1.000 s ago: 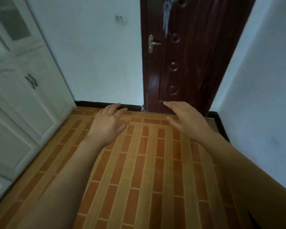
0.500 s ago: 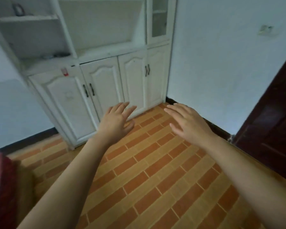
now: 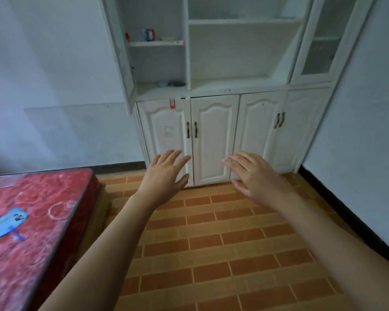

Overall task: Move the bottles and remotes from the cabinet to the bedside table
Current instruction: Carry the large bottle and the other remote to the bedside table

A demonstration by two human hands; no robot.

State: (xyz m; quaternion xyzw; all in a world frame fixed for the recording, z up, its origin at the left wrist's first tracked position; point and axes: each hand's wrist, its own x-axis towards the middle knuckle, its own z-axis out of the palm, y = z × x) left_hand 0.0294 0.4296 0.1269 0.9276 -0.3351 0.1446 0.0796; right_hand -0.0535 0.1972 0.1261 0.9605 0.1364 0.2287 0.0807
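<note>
Cabinet, white, against far wall, lower doors closed. Red mattress at lower left. Left hand and right hand raised before cabinet doors, fingers spread, holding nothing. Small dark items on left open shelf, too blurred to name.

The light is dim, flat and bluish, turning the wall grey-blue. The wide lens bends the cabinet uprights outward toward the top edge. Detail is soft throughout, and the small things on its shelves are too blurred to make out.
</note>
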